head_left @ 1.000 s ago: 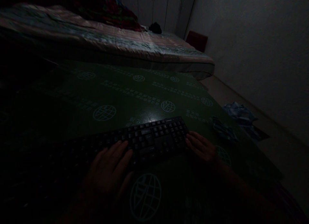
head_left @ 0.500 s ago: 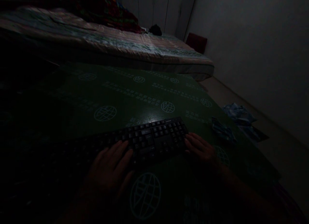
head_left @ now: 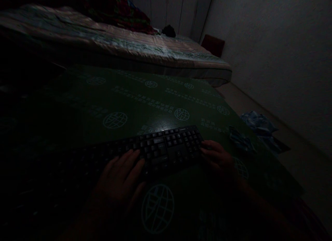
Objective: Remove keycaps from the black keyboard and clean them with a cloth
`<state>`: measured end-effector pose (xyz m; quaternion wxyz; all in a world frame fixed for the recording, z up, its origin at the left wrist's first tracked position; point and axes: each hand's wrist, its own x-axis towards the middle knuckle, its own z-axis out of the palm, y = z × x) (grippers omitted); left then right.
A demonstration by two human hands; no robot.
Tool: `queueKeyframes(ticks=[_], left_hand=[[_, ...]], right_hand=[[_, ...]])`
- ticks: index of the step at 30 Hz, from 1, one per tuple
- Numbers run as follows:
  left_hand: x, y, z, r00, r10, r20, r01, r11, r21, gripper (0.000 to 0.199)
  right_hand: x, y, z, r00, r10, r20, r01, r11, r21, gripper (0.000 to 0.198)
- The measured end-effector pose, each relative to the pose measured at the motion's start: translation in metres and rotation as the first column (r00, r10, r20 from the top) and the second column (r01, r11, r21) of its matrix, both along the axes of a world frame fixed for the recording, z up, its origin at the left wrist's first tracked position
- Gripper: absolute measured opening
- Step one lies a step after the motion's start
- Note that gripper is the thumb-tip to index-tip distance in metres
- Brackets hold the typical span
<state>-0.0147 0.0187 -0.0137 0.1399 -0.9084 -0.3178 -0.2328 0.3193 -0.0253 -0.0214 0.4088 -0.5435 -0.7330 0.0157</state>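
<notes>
Head cam: keyboard [head_left: 166, 149] under L fingers [head_left: 131, 156], R fingers [head_left: 207, 149] at its end

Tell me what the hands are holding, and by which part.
Nothing is clearly gripped. The left hand lies flat on the keyboard, and the right hand touches its right end; too dark to tell whether it grips.

- The keyboard [head_left: 145, 154] fades into darkness toward 9 o'clock; its left end cannot be made out.
- The left hand [head_left: 118, 180] hides the keys beneath it.
- Both forearms vanish into shadow toward 6 o'clock.
- The print on the green sheet [head_left: 155, 102] is too small to read.
</notes>
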Motion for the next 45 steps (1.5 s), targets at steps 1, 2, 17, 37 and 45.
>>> queueKeyframes(ticks=[1,2,17,37,45], left_hand=[[0.0,0.0,0.0,1.0,0.004,-0.007,-0.004,1.0,0.0,0.038],[0.0,0.0,0.0,1.0,0.01,-0.011,-0.01,1.0,0.001,0.038],[0.0,-0.002,0.0,0.999,0.03,0.018,-0.029,0.998,-0.053,0.039],[0.001,-0.003,0.002,0.999,0.04,-0.008,-0.04,0.998,-0.044,0.04],[-0.003,0.0,0.002,0.999,0.006,-0.042,-0.008,1.0,-0.029,0.042]], right_hand=[[0.0,0.0,0.0,1.0,0.005,-0.025,-0.005,1.0,-0.019,0.022],[0.001,0.0,-0.001,0.999,0.012,-0.045,-0.013,0.999,-0.035,0.022],[0.016,0.013,0.009,0.979,0.121,-0.166,-0.157,0.962,-0.225,0.018],[0.022,0.016,0.009,0.971,0.191,-0.144,-0.217,0.958,-0.188,0.018],[0.022,0.016,0.009,0.975,0.177,-0.134,-0.2,0.962,-0.186,0.017]])
